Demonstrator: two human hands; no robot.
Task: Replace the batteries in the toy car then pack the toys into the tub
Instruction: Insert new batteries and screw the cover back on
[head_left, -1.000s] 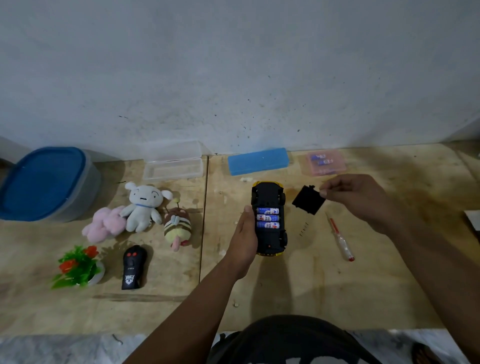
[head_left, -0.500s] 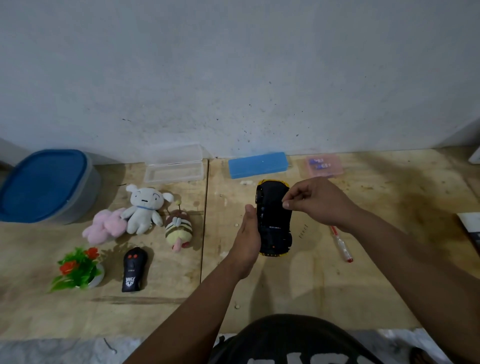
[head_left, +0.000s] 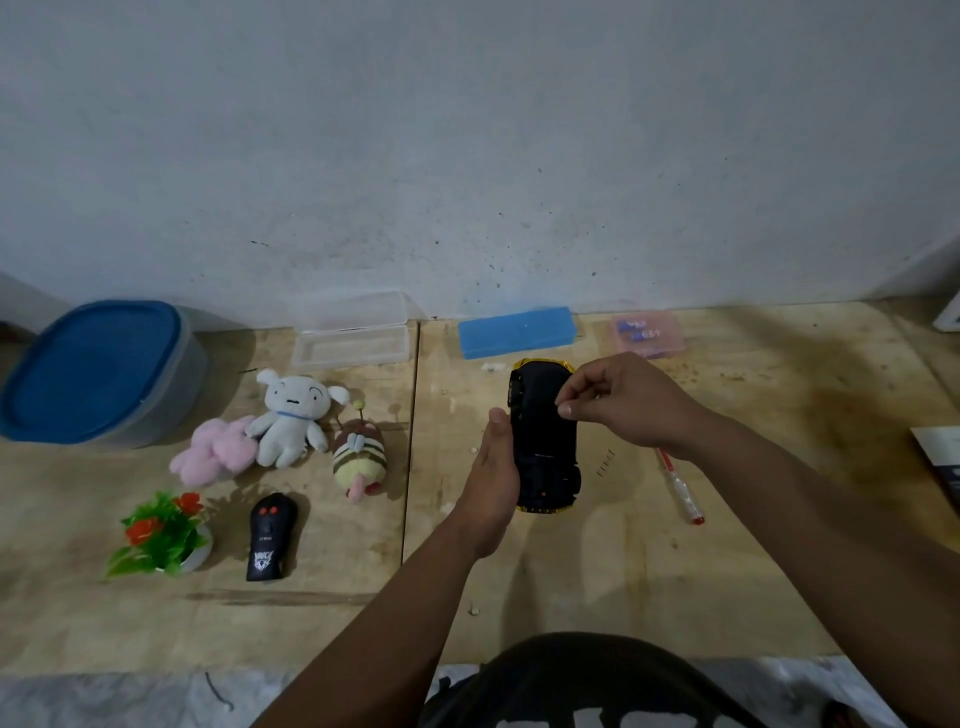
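The yellow toy car (head_left: 545, 457) lies upside down, its black underside facing up, with no batteries showing. My left hand (head_left: 493, 478) grips the car along its left side. My right hand (head_left: 623, 405) is over the front of the underside, thumb and curled fingers pinching at the black battery cover there. The tub (head_left: 93, 369), with its blue lid on, stands at the far left. Between the tub and the car lie a white plush (head_left: 291, 415), a pink plush (head_left: 218, 452), a striped bee plush (head_left: 358, 457), a black remote (head_left: 270, 540) and a small plastic plant (head_left: 161, 535).
A red-tipped screwdriver (head_left: 680, 483) and tiny screws (head_left: 605, 462) lie just right of the car. By the wall are an open clear box (head_left: 350, 343), a blue case (head_left: 517, 332) and a pink case (head_left: 647, 335) holding batteries. A booklet (head_left: 940, 457) sits at the right edge.
My right hand brought the black cover from the right onto the car's underside, hiding the three batteries. My left hand kept its grip on the car.
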